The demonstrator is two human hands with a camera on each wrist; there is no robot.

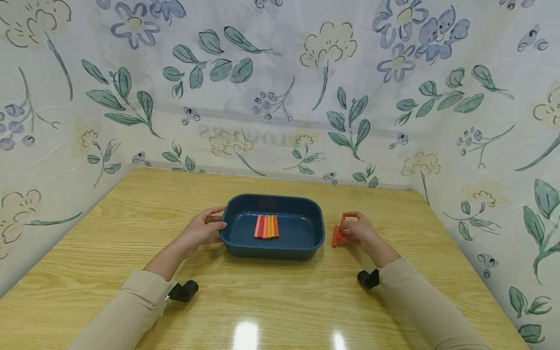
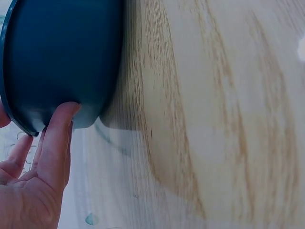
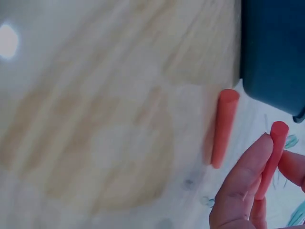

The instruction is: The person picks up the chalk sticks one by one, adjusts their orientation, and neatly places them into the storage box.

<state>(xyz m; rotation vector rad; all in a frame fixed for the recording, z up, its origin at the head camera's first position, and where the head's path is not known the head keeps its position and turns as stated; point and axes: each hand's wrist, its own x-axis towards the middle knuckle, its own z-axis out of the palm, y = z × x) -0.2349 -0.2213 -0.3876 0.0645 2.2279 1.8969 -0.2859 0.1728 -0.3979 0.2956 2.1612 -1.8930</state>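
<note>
A dark blue rectangular basin (image 1: pixel 273 253) with rounded corners stands on the table. My left hand (image 1: pixel 202 228) holds its left end, the thumb at the rim and the fingers (image 2: pixel 56 148) against the outer wall (image 2: pixel 62 57). Inside lies a row of short pink, red, yellow and orange sticks (image 1: pixel 266 227), side by side. Right of the basin, my right hand (image 1: pixel 360 233) pinches a plain red stick (image 3: pixel 273 160) between thumb and fingers, raised off the table. A second red stick (image 3: pixel 224 129) lies between that hand and the basin.
The wooden table (image 1: pixel 280 296) runs back to a flower-printed cloth (image 1: pixel 280 97) that hangs behind and along both sides. A black wrist camera (image 1: pixel 184 291) sits below the left hand, another black camera (image 1: pixel 368 279) below the right.
</note>
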